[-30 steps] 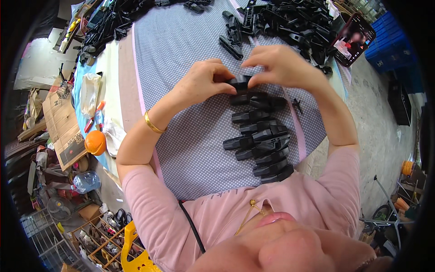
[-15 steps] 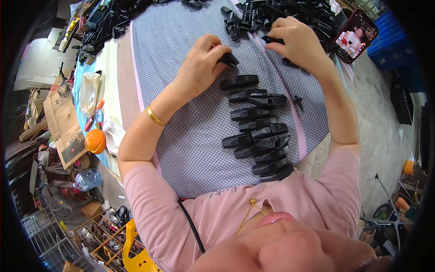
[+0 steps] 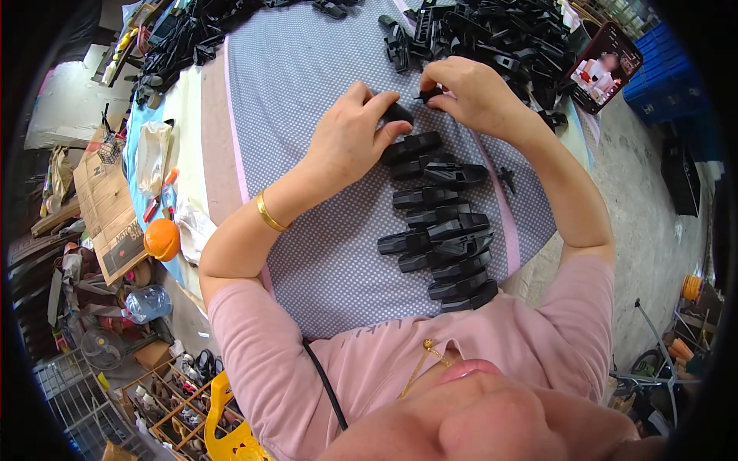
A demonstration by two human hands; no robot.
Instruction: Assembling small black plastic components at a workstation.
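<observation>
1. The left hand [image 3: 346, 142] grasps a black part [image 3: 397, 115] between thumb and fingers; the part pokes out toward the right, and much of it is hidden by the grip.
2. Just below that grip, a column of black pieces [image 3: 453, 175] lies on the dotted, cloth-covered surface [image 3: 307, 261], its top piece close to the left thumb.
3. The right hand [image 3: 480, 96] pinches a small black piece [image 3: 430, 94] at its fingertips, pointing left toward the other part; the two held parts are near each other but apart. Beyond this hand lies a heap of black parts [image 3: 492, 46].
4. Writing, left to right: dark print marks the cardboard sheet [image 3: 115, 215], dark lettering crosses the chest of the pink shirt [image 3: 261, 361], and any text on the phone [image 3: 603, 69] is too small to make out.
5. Against half a second ago, the left hand sits slightly lower, nearer the top of the column.
6. The right hand, then up by the heap, has come down and leftward, bringing its piece closer to the left one.
</observation>
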